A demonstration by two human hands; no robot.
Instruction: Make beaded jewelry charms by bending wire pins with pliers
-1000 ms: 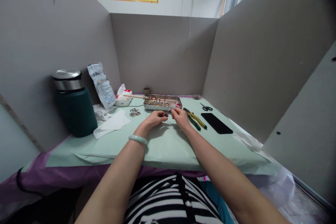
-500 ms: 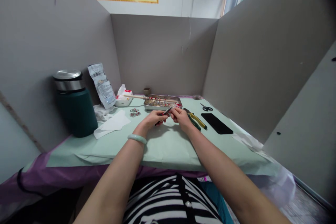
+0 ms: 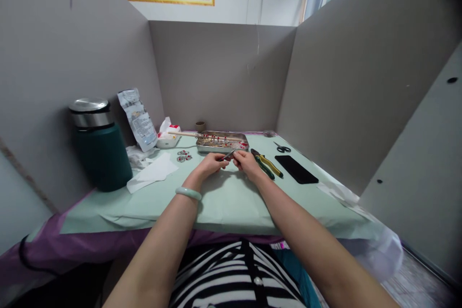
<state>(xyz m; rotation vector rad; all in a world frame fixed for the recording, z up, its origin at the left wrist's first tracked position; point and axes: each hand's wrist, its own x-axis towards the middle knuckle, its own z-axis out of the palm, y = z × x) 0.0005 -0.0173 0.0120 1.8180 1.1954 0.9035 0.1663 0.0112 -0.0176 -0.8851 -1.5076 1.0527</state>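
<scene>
My left hand (image 3: 212,164), with a pale green bangle (image 3: 188,193) at its wrist, is closed around slim metal tweezers (image 3: 228,155). The tip points up and right, toward the fingers of my right hand (image 3: 246,162). That hand is closed in a pinch at the tip; whatever it holds is too small to make out. Just beyond both hands lies a metal tray (image 3: 222,150) with red and clear beads and a wooden stick (image 3: 184,134) across its rim. Several beaded ornaments (image 3: 184,156) with red stones rest left of my left hand.
Right of my right hand lie green- and yellow-handled pliers (image 3: 269,163), black scissors (image 3: 283,148) and a black phone (image 3: 296,169). White paper (image 3: 151,173), a tissue pack (image 3: 169,134), a silver pouch (image 3: 137,120) and a dark green flask (image 3: 101,154) stand or lie leftward. Grey partitions (image 3: 220,72) enclose the table.
The tweezers in my left hand have tilted flatter, and less of them shows. Both hands stay close together in nearly the same place. The view has shifted slightly.
</scene>
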